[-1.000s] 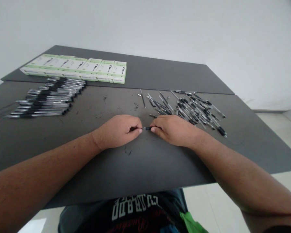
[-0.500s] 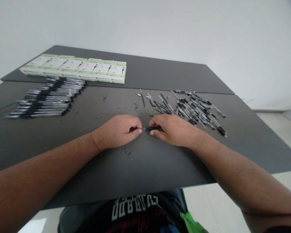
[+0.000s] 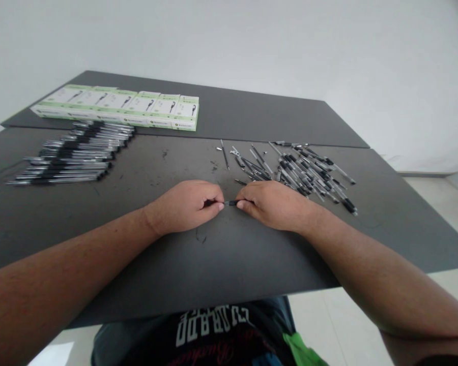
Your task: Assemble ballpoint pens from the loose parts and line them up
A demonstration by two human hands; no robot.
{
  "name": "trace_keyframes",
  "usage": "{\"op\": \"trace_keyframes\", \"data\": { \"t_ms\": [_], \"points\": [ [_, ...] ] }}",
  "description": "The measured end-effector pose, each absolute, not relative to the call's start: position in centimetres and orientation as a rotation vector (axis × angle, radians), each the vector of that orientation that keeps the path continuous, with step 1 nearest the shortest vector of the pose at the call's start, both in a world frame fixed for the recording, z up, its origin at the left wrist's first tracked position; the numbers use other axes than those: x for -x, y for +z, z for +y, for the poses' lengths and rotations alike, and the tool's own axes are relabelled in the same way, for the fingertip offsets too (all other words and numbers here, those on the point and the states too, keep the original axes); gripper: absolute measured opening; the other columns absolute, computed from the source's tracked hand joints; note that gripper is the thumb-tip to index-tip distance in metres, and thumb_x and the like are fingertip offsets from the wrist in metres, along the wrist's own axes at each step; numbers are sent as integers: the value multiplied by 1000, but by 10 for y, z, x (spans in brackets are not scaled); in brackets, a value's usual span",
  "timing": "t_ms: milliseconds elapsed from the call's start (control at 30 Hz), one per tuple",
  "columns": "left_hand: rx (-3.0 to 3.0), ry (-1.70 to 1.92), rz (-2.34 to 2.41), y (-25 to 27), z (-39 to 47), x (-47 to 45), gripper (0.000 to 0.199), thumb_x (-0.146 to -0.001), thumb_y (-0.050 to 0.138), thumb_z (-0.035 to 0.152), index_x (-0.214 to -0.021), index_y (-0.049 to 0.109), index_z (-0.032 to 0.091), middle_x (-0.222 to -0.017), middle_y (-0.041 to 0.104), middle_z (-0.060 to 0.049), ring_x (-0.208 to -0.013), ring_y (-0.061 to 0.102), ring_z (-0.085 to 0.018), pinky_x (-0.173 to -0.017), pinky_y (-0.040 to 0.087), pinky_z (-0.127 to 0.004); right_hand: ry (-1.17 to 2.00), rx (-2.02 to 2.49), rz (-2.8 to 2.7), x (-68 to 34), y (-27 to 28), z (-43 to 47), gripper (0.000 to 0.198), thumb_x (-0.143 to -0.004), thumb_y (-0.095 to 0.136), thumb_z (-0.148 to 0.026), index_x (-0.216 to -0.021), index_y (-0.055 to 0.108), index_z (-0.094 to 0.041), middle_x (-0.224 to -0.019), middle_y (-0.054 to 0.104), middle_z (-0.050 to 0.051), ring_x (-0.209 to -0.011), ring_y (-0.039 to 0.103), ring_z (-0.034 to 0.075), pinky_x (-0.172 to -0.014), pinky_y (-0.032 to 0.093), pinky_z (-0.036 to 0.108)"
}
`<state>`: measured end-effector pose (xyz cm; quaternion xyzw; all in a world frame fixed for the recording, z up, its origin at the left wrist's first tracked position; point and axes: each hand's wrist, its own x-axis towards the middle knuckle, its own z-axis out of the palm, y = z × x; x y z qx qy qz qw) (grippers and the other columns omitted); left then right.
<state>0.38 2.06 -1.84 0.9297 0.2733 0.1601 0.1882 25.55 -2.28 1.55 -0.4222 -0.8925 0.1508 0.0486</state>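
Note:
Between my two hands lies a pen (image 3: 231, 203), held level just above the front part of the table; only a short clear and black stretch of it shows. My left hand (image 3: 193, 206) pinches its left end between thumb and forefinger. Thumb and fingers of my right hand (image 3: 270, 206) are closed on its black grip from the other side. The rest of the pen is hidden inside the hands. Right behind my right hand spreads a loose heap of pens and pen parts (image 3: 305, 170), with thin refills (image 3: 225, 155) at its left side.
Finished-looking pens (image 3: 76, 152) lie side by side in a slanting row at the left. Behind them, a line of green and white boxes (image 3: 118, 107) stands along the seam of the grey table (image 3: 168, 274). A white wall (image 3: 229, 46) rises behind the table.
My right thumb and fingers have closed onto the pen's black grip, where they were slightly apart before. My left hand has stayed in place.

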Motion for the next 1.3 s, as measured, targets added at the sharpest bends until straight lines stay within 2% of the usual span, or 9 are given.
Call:
{"op": "trace_keyframes", "data": {
  "t_ms": [133, 233, 367, 467, 633, 800, 967, 1133, 1300],
  "points": [
    [-2615, 448, 777, -18, 20, -3, 18, -97, 56, 31, -90, 69, 21, -83, 72, -1, -80, 66, -19, -75, 44, -31, 497, 1286, -2655, -256, 15, -23, 22, -104, 57, -27, -115, 73, -17, -107, 77, 9, -99, 69, 24, -88, 47, 34],
    [-2611, 448, 775, -19, 20, -3, 19, -97, 56, 32, -91, 70, 21, -84, 72, -1, -81, 66, -19, -76, 44, -31, 490, 1344, -2621, -256, 15, -23, 15, -99, 64, -28, -107, 72, -18, -100, 76, 7, -91, 68, 22, -81, 46, 33],
    [-2612, 441, 773, -19, 21, -4, 18, -97, 56, 32, -90, 70, 21, -83, 72, -1, -81, 66, -19, -76, 43, -31, 455, 1267, -2712, -255, 16, -23, 24, -107, 52, -27, -105, 73, -16, -100, 76, 10, -96, 68, 24, -86, 46, 35],
    [-2606, 450, 781, -19, 21, -4, 18, -97, 57, 32, -90, 70, 21, -82, 72, -1, -80, 66, -19, -74, 43, -31, 489, 1285, -2644, -256, 16, -23, 20, -103, 59, -27, -113, 72, -17, -107, 77, 9, -97, 69, 23, -87, 46, 33],
    [-2609, 451, 767, -19, 20, -3, 18, -97, 56, 31, -90, 70, 21, -83, 72, -1, -80, 66, -19, -75, 44, -31, 467, 1305, -2689, -255, 15, -23, 18, -103, 58, -28, -105, 72, -18, -99, 76, 8, -93, 68, 24, -83, 46, 34],
    [-2613, 445, 776, -19, 21, -3, 18, -97, 56, 32, -91, 70, 21, -83, 72, -1, -81, 66, -19, -76, 44, -32, 520, 1305, -2647, -255, 14, -22, 22, -103, 58, -28, -117, 72, -17, -110, 77, 10, -102, 70, 24, -89, 47, 34],
    [-2610, 431, 768, -18, 21, -3, 19, -97, 56, 32, -91, 70, 21, -84, 73, -1, -82, 67, -20, -77, 44, -32, 467, 1308, -2708, -255, 15, -22, 19, -104, 56, -27, -107, 72, -17, -101, 76, 9, -96, 69, 24, -84, 46, 35],
    [-2608, 437, 772, -17, 20, -4, 18, -97, 56, 31, -90, 70, 21, -82, 72, -1, -80, 66, -19, -75, 44, -31, 509, 1300, -2653, -254, 15, -23, 20, -103, 59, -27, -114, 71, -17, -107, 77, 9, -98, 69, 23, -88, 47, 34],
    [-2615, 432, 774, -17, 20, -4, 17, -96, 57, 31, -90, 70, 21, -82, 72, -1, -79, 66, -19, -74, 44, -31, 491, 1309, -2703, -254, 16, -23, 20, -104, 55, -27, -107, 73, -17, -100, 76, 9, -96, 68, 24, -86, 47, 35]
  ]
}}
